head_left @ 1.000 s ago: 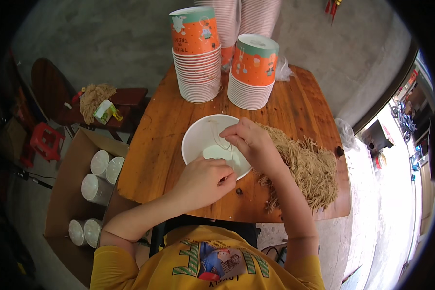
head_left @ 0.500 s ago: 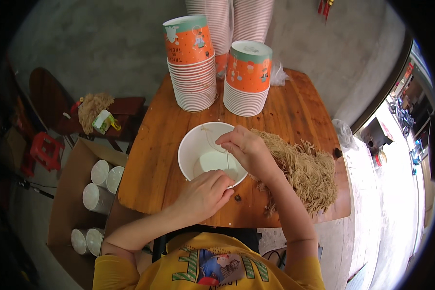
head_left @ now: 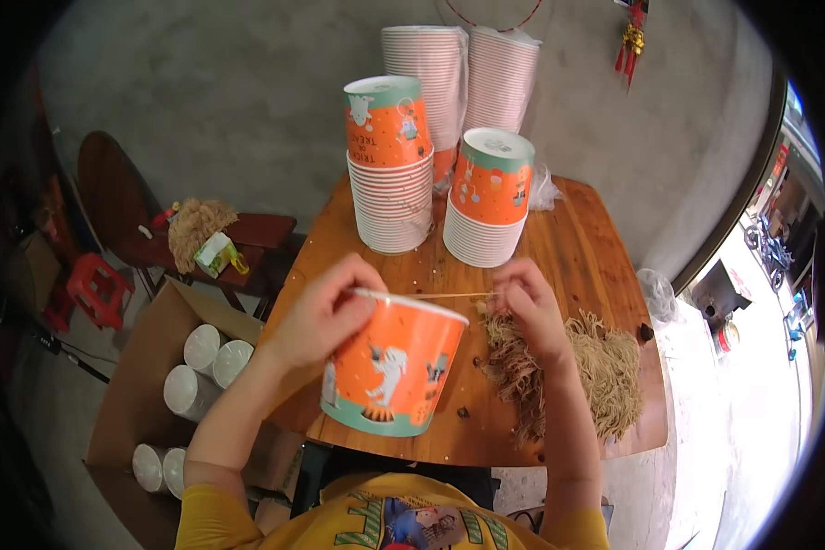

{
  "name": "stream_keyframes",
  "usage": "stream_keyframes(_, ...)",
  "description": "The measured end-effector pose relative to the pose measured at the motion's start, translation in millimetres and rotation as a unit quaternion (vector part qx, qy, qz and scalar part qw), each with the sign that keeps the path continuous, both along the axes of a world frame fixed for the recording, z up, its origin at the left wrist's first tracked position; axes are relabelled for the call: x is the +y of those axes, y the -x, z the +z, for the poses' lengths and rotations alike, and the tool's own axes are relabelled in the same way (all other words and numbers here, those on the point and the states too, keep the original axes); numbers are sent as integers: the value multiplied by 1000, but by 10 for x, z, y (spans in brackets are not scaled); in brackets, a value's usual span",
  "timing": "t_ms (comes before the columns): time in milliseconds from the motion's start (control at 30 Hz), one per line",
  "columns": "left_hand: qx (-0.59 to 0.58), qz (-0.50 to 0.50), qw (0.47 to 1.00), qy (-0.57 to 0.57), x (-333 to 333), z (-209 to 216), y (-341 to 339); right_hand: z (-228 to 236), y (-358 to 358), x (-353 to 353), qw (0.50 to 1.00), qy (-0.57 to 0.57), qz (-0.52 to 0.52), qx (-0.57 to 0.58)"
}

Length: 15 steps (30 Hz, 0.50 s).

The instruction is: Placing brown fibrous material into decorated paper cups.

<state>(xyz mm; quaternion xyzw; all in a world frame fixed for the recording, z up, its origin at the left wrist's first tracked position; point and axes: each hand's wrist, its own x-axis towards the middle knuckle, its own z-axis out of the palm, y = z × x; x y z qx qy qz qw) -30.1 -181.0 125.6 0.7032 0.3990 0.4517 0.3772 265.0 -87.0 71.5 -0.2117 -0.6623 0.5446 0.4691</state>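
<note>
My left hand (head_left: 328, 310) is closed over the rim of an orange paper bucket (head_left: 396, 362) with a green band at its base and printed animal figures. The bucket is lifted above the near part of the table and tilted, its outer wall facing me; its inside is hidden. From the rim a thin tan string (head_left: 454, 295) runs taut to my right hand (head_left: 530, 307), whose fingers pinch its end. Just below that hand, on the table, lies a heap of tan strings (head_left: 610, 376).
Two stacks of upside-down paper buckets (head_left: 394, 215) (head_left: 486, 240) stand farther back on the wooden table (head_left: 577, 247). Tall bagged stacks (head_left: 431, 78) rise behind them. At lower left, a cardboard box (head_left: 128, 403) holds several white-looking buckets. A red stool (head_left: 99, 289) stands beyond.
The bucket has been lifted and tipped from upright to tilted. My left hand has moved up to its left rim; my right hand has drawn the string out to the right. The view has shifted.
</note>
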Motion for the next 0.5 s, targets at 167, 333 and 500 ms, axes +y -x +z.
stream_keyframes(167,-219,26,975,24,583,237,333,-12,255,-145,980,-140,123,68)
stream_keyframes(333,-295,-4,948,121,1338,718,566,513,681,211,916,-373,-107,-101)
stream_keyframes(500,-466,10,883,-52,1958,1343,708,1530,1226,1058,955,-265,-109,77)
